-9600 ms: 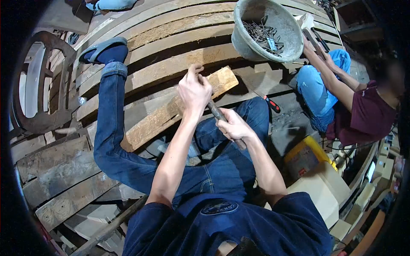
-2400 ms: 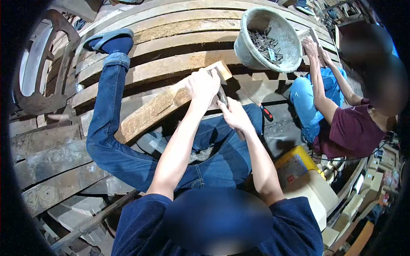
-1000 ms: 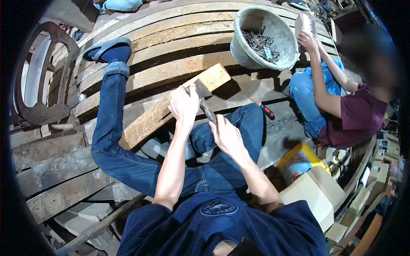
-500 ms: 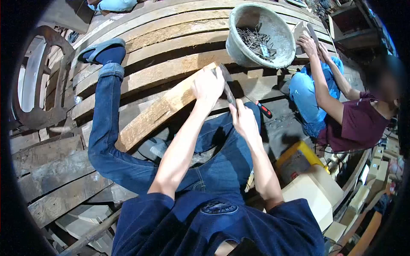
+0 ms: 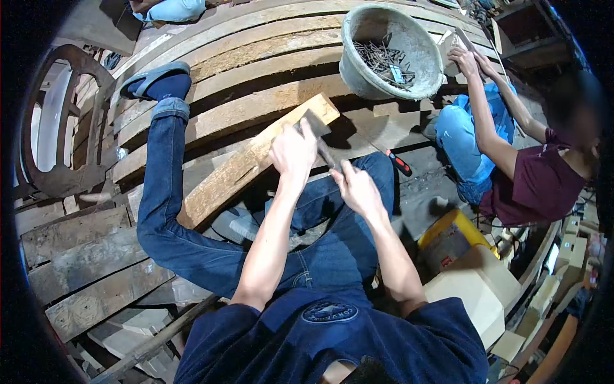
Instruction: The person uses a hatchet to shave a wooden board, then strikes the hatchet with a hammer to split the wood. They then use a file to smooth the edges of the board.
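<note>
A long wooden beam (image 5: 246,157) slants in front of me, its near end beside my bent left leg. Over its far part lies a flat-bladed metal tool (image 5: 318,123) with a dark shank. My right hand (image 5: 359,190) is closed around the tool's handle, off the beam's right side. My left hand (image 5: 295,152) sits on top of the beam, fingers pressed against the blade end of the tool. Part of the blade is hidden under those fingers.
Behind the beam, a bucket (image 5: 358,70) of nails (image 5: 380,61) stands on wooden slats (image 5: 256,73). A red-and-black-handled screwdriver (image 5: 400,165) lies right of my knee. Another person (image 5: 531,166) works at the right, near a yellow container (image 5: 451,230) and a pale box (image 5: 473,288).
Both my hands have moved back along the beam with the tool, toward my left and nearer my body. The beam's far end now shows uncovered.
</note>
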Demonstrator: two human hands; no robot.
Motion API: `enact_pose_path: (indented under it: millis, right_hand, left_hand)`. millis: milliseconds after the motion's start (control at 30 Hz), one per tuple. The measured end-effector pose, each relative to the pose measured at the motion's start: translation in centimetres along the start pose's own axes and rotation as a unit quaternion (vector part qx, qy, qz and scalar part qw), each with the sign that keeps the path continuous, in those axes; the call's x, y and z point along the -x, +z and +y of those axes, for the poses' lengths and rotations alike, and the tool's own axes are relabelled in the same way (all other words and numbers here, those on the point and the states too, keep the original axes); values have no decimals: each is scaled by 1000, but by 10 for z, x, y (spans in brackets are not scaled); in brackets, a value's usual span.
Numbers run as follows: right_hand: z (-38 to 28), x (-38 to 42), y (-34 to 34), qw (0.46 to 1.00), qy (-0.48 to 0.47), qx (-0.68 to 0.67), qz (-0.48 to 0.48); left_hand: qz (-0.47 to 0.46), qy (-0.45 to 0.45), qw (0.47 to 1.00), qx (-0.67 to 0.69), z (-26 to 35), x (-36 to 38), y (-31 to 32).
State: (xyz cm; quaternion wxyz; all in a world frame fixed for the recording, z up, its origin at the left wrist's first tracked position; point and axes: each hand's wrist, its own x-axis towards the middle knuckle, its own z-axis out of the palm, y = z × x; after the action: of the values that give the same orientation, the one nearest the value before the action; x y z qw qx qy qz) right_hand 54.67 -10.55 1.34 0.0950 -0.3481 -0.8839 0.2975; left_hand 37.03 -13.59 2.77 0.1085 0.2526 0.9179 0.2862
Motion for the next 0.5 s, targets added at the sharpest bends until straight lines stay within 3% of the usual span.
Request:
enact_pose_path:
  millis: [33,67,133,233,300,500]
  right_hand:
    - [10,-6,2,999,-21,-7,26]
    - [20,-11,0,998,-21,-34,51]
    - [23,-23,-16,999,27,-21,31]
    - [19,-27,-29,999,23,-19,37]
    - [9,-18,-30,998,3,1,55]
    - [-23,8,-16,999,-6,-37,-31]
  left_hand:
    - [23,29,999,-23,8,-7,7]
    - [-25,11,1000,-10,16,-15,11]
    - [-19,82,996,-15,28,-35,28]
    - [-27,92,995,-19,39,-39,20]
    - [-21,65,998,-4,38,-30,4]
    - [-16,-10,999,-31,5,6,-37]
